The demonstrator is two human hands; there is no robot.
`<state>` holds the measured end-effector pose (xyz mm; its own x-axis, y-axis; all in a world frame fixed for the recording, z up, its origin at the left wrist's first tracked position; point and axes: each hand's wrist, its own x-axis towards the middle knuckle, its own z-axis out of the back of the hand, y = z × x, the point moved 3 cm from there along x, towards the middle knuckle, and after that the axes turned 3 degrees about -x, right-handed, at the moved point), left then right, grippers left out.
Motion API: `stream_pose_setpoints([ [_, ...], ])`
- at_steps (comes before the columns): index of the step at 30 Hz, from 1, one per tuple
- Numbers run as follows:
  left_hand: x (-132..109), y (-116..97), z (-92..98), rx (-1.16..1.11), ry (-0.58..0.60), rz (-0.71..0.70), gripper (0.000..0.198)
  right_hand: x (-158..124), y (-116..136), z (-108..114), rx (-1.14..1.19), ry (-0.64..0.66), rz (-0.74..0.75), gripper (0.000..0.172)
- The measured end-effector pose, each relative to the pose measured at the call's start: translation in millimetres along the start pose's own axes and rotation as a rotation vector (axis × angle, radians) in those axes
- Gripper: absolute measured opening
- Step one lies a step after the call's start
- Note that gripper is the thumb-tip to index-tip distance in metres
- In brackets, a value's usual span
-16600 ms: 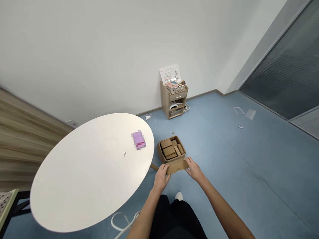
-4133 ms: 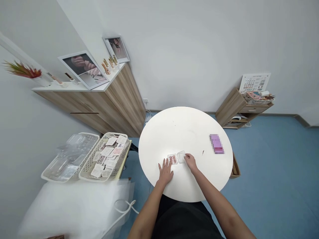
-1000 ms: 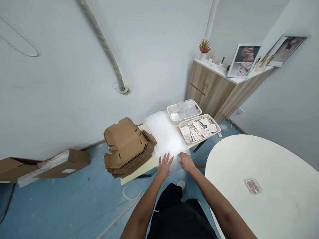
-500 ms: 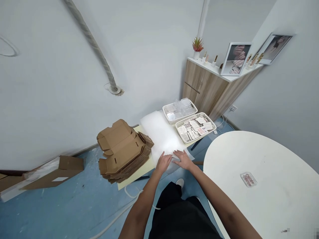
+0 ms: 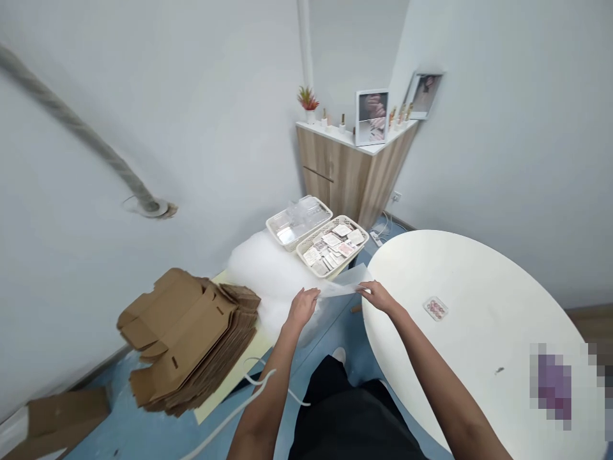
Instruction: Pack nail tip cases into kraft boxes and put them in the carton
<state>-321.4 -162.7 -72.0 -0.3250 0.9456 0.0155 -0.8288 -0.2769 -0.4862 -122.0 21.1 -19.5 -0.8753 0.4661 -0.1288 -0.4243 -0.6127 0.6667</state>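
Edges: white round surface [image 5: 479,268] at right, yellow surface [image 5: 230,378] at left; strip of blue floor [image 5: 330,342] between them. Translucent sheet [image 5: 342,289] is up in the air over that strip, stretched between the two grips, its far corner running toward the round surface's edge. Right grip [image 5: 376,295] is just at that edge; left grip [image 5: 304,306] is by the near side of the white sheet pile [image 5: 268,268]. Clear case [image 5: 435,308] sits inboard of the rim, white top showing all round it. Flat cardboard stack [image 5: 186,338] takes the near end of the yellow surface, nearly out to its long edge.

Counts: 1 sheet between the grips, 1 sheet pile (layers not countable), 1 case with small reddish pieces (too small to count), 1 cardboard stack. 2 baskets, side by side: card basket [image 5: 347,260] and pack basket [image 5: 310,234] with clear plastic packs. On the round surface also 1 pixelated purple item [image 5: 554,383] and 1 small dark bit [image 5: 499,370]. 2 picture frames on the cabinet [image 5: 352,169].

Grip: both closed to a pinch. Left has fingertips on one end of the sheet, right has thumb and fingers on the other. Neither touches the case.
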Motion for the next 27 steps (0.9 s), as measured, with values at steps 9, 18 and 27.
stream_pose_setpoints([
  [9, 59.4, -92.3, -51.1, -0.022, 0.087, -0.2, 0.052, -138.7, -111.7, 73.9, -0.029, -0.446, -0.332, 0.038],
  [18, 132.1, -218.3, -127.5, 0.039, 0.212, -0.464, 0.048, -293.8, -198.0, 72.3, -0.233, -0.934, -0.482, 0.034],
  [27, 176.0, -326.6, -155.2, 0.186, 0.12, -0.546, 0.065, -347.1, -216.4, 8.5, -0.275, -0.932, -0.637, 0.034],
])
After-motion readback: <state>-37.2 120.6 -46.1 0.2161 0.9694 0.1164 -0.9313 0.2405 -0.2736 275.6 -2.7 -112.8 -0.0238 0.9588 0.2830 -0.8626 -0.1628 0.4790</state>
